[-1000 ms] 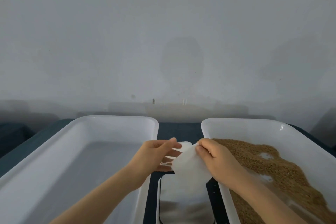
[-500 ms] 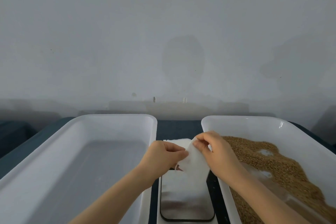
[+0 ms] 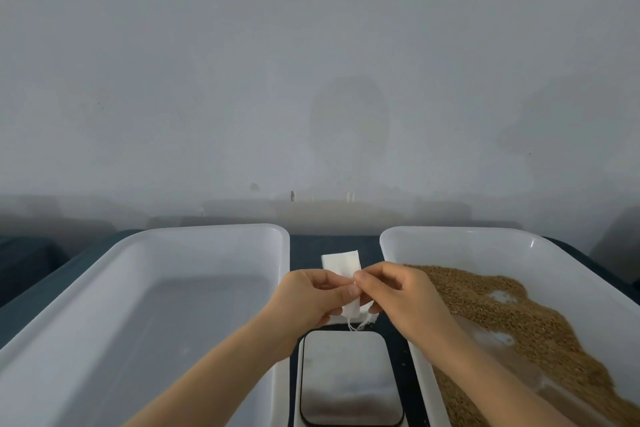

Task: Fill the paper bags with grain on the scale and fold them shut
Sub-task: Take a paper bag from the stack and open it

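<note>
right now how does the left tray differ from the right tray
Contents: the left tray shows only its bare white floor, while the right tray holds brown grain, spread unevenly with bare patches.
Place: the left tray lies left of the scale, the right tray right of it.
Shared: both are white, rectangular, round-cornered, and sit on the dark table.

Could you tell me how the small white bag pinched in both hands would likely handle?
The small white paper bag is probably floppy: it bends between the left hand and right hand. Likely very light, since fingertip pinches carry it.
</note>
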A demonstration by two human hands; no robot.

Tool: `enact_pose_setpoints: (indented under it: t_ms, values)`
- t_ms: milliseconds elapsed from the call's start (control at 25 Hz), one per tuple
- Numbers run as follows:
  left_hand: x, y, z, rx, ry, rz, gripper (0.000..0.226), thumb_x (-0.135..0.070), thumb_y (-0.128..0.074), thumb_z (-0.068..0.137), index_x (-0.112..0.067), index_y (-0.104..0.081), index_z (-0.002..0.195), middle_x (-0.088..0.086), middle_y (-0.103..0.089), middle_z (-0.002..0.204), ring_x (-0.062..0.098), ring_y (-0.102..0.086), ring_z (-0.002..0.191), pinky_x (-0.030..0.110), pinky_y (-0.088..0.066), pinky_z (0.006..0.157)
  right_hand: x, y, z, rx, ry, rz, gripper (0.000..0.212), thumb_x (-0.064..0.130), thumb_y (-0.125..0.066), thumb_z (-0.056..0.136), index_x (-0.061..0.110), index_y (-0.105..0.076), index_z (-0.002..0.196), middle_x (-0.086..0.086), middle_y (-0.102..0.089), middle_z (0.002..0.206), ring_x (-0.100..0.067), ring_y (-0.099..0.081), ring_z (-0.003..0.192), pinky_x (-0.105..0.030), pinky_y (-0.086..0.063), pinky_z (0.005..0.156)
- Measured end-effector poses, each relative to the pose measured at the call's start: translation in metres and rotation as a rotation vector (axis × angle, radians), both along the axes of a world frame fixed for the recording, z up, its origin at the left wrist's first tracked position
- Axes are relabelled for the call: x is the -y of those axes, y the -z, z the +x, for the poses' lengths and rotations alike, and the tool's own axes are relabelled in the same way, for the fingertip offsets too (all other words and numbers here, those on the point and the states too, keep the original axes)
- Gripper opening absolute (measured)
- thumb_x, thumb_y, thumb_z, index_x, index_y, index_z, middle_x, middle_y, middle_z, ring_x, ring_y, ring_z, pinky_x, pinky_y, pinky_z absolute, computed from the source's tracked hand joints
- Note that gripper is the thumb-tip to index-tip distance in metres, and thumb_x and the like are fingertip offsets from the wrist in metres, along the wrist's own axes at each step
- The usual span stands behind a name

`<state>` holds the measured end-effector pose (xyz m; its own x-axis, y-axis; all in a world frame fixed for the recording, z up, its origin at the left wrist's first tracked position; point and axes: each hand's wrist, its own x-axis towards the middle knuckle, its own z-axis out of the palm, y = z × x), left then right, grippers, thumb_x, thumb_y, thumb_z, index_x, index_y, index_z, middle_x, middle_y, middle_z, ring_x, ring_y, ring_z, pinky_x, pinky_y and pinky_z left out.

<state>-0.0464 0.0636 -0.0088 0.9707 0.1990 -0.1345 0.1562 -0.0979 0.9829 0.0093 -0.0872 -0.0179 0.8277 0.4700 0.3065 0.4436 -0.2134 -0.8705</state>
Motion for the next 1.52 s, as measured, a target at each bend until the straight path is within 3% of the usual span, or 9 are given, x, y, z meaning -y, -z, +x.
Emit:
enact_pose_setpoints:
  t_ms: [280, 400, 560, 760, 1040, 1200, 1360, 1440, 1520]
  values:
    - [-0.002, 0.007, -0.005, -0.019, -0.013, 0.047, 0.018, -0.036, -0.07, 0.082, -0.018, -0.072, 0.083, -0.007, -0.073, 0.08, 0.003, -0.067, 0.066, 0.014, -0.047, 0.062, 0.001, 0.0, -0.001, -0.023, -0.027, -0.047, 0.015, 0.021, -0.058, 0.091, 0.02, -0.073, 0.087, 0.011, -0.072, 0.074, -0.003, -0.068, 0.069, -0.014, -0.051, 0.059]
    - [0.0, 0.008, -0.005, 0.006, -0.108, 0.059, 0.013, -0.026, -0.066, 0.085, -0.014, -0.066, 0.079, -0.006, -0.072, 0.073, 0.006, -0.069, 0.068, 0.016, -0.051, 0.06, 0.002, 0.002, 0.001, -0.018, 0.038, -0.067, 0.012, 0.019, -0.06, 0.09, 0.022, -0.072, 0.089, 0.011, -0.072, 0.073, -0.005, -0.068, 0.067, -0.019, -0.055, 0.06]
    - [0.007, 0.011, -0.007, 0.046, -0.25, 0.197, 0.009, -0.019, -0.062, 0.082, -0.013, -0.065, 0.076, -0.003, -0.07, 0.068, 0.016, -0.069, 0.075, 0.03, -0.057, 0.072, 0.002, 0.008, -0.001, 0.193, 0.204, -0.134, 0.017, 0.013, -0.063, 0.086, 0.027, -0.054, 0.079, 0.002, -0.068, 0.066, -0.013, -0.063, 0.062, -0.025, -0.049, 0.053]
    - [0.033, -0.001, -0.016, 0.221, -0.412, 0.34, 0.008, -0.021, -0.061, 0.08, -0.019, -0.06, 0.072, -0.007, -0.065, 0.065, 0.001, -0.056, 0.057, 0.009, -0.042, 0.046, -0.001, 0.001, -0.008, 0.401, 0.084, -0.129, 0.023, -0.001, -0.06, 0.085, 0.017, -0.074, 0.086, 0.007, -0.064, 0.075, -0.005, -0.057, 0.073, -0.013, -0.041, 0.06]
    - [0.088, 0.044, -0.021, 0.449, -0.491, 0.513, 0.018, -0.026, -0.058, 0.091, -0.031, -0.047, 0.078, -0.015, -0.052, 0.078, 0.002, -0.05, 0.069, 0.016, -0.041, 0.058, 0.016, -0.016, -0.006, 0.121, 0.014, -0.281, 0.029, 0.01, -0.052, 0.081, 0.019, -0.059, 0.055, 0.007, -0.051, 0.049, -0.004, -0.043, 0.043, -0.017, -0.034, 0.045]
    - [0.085, 0.074, -0.017, 0.746, -0.439, 0.641, 0.011, -0.026, -0.056, 0.093, -0.017, -0.056, 0.1, -0.004, -0.05, 0.108, 0.005, -0.048, 0.1, 0.02, -0.042, 0.086, 0.024, -0.018, -0.001, 0.022, -0.016, -0.254, 0.024, 0.018, -0.065, 0.085, 0.037, -0.073, 0.074, 0.019, -0.071, 0.072, 0.005, -0.065, 0.069, -0.005, -0.045, 0.057]
    - [0.068, 0.081, -0.018, 0.47, -0.492, 0.078, 0.03, -0.026, -0.053, 0.092, -0.035, -0.039, 0.116, -0.008, -0.044, 0.132, 0.003, -0.048, 0.116, 0.021, -0.043, 0.097, 0.033, -0.022, 0.004, -0.041, -0.082, -0.251, 0.024, 0.019, -0.067, 0.085, 0.041, -0.074, 0.08, 0.018, -0.073, 0.079, 0.002, -0.069, 0.074, -0.008, -0.049, 0.061]
    - [0.057, 0.083, -0.014, 0.343, -0.372, -0.225, 0.038, -0.03, -0.057, 0.089, -0.031, -0.042, 0.124, -0.007, -0.057, 0.126, 0.001, -0.057, 0.11, 0.021, -0.048, 0.092, 0.036, -0.023, 0.007, -0.054, -0.118, -0.279, 0.027, 0.021, -0.065, 0.086, 0.046, -0.073, 0.082, 0.019, -0.073, 0.082, 0.002, -0.069, 0.078, -0.014, -0.052, 0.069]
    - [0.051, 0.085, -0.012, 0.316, -0.282, -0.379, 0.041, -0.026, -0.064, 0.084, -0.022, -0.05, 0.122, -0.001, -0.07, 0.11, 0.012, -0.066, 0.101, 0.03, -0.054, 0.087, 0.039, -0.023, 0.01, -0.042, -0.116, -0.34, 0.027, 0.021, -0.064, 0.088, 0.045, -0.073, 0.082, 0.018, -0.072, 0.083, 0.001, -0.068, 0.08, -0.021, -0.054, 0.076]
